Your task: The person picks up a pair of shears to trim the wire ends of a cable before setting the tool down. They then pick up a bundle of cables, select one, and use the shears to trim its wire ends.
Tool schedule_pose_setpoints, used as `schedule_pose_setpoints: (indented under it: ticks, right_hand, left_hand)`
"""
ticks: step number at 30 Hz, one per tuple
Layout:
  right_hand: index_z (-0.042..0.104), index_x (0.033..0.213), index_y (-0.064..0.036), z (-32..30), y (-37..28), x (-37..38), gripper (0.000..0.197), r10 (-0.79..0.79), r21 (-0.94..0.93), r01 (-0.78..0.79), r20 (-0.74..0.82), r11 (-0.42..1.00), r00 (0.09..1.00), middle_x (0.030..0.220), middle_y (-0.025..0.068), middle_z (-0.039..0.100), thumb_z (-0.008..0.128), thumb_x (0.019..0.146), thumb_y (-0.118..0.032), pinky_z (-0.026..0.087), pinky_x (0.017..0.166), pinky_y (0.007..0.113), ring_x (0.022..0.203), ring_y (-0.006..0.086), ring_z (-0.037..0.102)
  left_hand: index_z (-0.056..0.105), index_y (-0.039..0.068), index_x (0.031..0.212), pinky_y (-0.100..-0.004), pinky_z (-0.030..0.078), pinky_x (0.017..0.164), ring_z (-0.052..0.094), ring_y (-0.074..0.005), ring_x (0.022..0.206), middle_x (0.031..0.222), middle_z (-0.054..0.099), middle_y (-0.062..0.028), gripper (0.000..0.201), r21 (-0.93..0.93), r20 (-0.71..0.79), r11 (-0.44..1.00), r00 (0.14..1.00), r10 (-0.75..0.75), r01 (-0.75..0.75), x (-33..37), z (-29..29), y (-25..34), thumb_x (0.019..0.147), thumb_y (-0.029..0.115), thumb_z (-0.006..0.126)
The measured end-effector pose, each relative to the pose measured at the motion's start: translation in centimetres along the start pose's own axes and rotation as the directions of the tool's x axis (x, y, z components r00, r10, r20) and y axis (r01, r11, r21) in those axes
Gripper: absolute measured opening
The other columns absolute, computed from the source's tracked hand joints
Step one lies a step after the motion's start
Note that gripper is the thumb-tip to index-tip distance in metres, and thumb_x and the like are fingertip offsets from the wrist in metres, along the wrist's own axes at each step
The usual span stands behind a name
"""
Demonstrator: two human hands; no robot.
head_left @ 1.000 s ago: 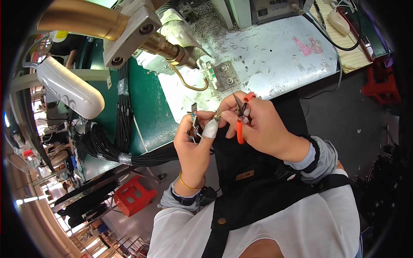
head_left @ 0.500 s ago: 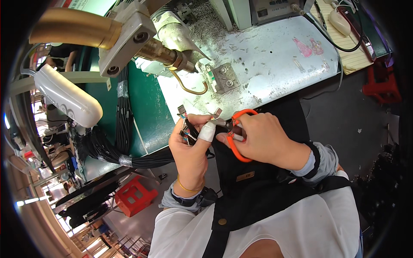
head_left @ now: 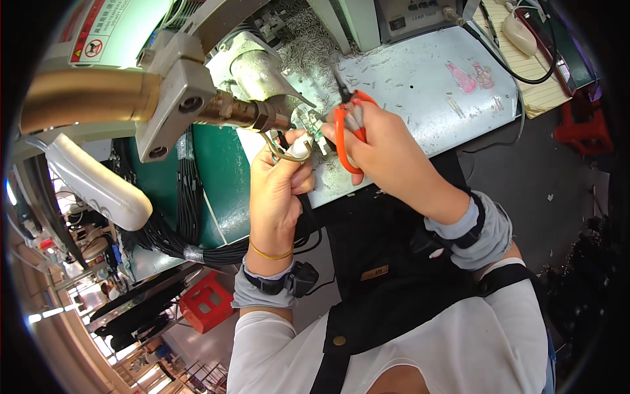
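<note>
My left hand (head_left: 279, 180) is closed at the soldering machine's fixture, a white cover on its thumb. What it pinches is mostly hidden behind the thumb and the curved brass tube (head_left: 281, 156). My right hand (head_left: 390, 154) is wrapped round orange-handled cutters (head_left: 340, 134), whose dark jaws point up and away from me. Its fingertips are close to the small green and white piece (head_left: 318, 136) at the fixture. Just left of there sits the soldering head (head_left: 246, 113), its tip near my left fingers. The fixture's metal block is largely covered by my right hand.
Small metal clippings (head_left: 305, 39) lie heaped at the back of the pale work plate (head_left: 426, 85). A white lamp (head_left: 98, 184) hangs at the left above black cable bundles (head_left: 188, 190). A red stool (head_left: 205, 302) stands below, and a control box (head_left: 413, 20) stands behind.
Both hands have moved forward from above my lap to the fixture. The cutters have swung from beside my left thumb to point away. The soldering head appears shifted left and lower in view.
</note>
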State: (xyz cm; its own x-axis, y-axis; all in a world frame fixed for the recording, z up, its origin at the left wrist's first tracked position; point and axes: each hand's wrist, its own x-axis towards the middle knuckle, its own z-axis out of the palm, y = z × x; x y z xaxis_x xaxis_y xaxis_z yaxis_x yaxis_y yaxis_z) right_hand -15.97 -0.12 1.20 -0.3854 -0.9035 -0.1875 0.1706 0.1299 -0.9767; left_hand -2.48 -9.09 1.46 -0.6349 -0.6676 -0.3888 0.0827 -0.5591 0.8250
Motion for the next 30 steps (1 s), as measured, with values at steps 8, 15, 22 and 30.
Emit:
schedule_pose_setpoints:
  ticks: [8,15,22,30]
  right_hand:
    - [0.051,0.085,0.0019,-0.2,0.2,1.2,0.019,-0.048,-0.058,0.051,0.049,0.997,0.998,0.051,0.0000,0.044,0.054,0.083,-0.016,0.034,0.039,0.022,0.039,0.0063,0.041]
    - [0.053,0.085,0.0021,0.1,1.1,1.5,0.021,-0.189,-0.118,0.186,-0.014,0.976,0.982,0.049,-0.0004,0.041,0.056,0.083,-0.018,0.032,0.039,0.023,0.040,0.0064,0.041]
    - [0.052,0.084,0.0011,0.2,1.1,1.4,0.019,-0.132,-0.129,0.131,0.003,0.983,0.991,0.050,-0.0005,0.042,0.056,0.083,-0.018,0.032,0.040,0.023,0.042,0.0059,0.039]
    - [0.051,0.083,-0.0004,-0.2,1.5,0.3,0.018,-0.049,-0.037,0.052,0.057,0.998,0.997,0.056,-0.0013,0.043,0.057,0.083,-0.017,0.031,0.040,0.022,0.045,0.0051,0.037]
  left_hand:
    - [0.055,0.003,0.090,-0.0167,0.019,0.039,0.027,-0.0020,0.044,0.060,0.042,0.0039,0.011,0.020,0.034,0.998,0.998,-0.055,0.055,0.6,-0.5,0.7,0.081,0.007,0.057]
    - [0.053,0.002,0.087,-0.0165,0.019,0.039,0.026,-0.0020,0.044,0.060,0.042,0.0034,0.012,0.031,0.067,0.999,0.998,-0.016,0.014,0.5,-0.5,0.7,0.080,0.010,0.059]
    - [0.053,0.001,0.087,-0.0163,0.019,0.038,0.026,-0.0019,0.043,0.060,0.042,0.0030,0.010,0.010,0.044,1.000,0.999,-0.020,0.019,0.4,-0.1,0.7,0.080,0.007,0.057]
    - [0.053,0.000,0.090,-0.0186,0.030,0.043,0.039,-0.0056,0.051,0.066,0.049,-0.0003,0.010,-0.119,0.027,0.983,0.990,-0.138,0.140,-1.5,0.1,0.8,0.083,0.008,0.053]
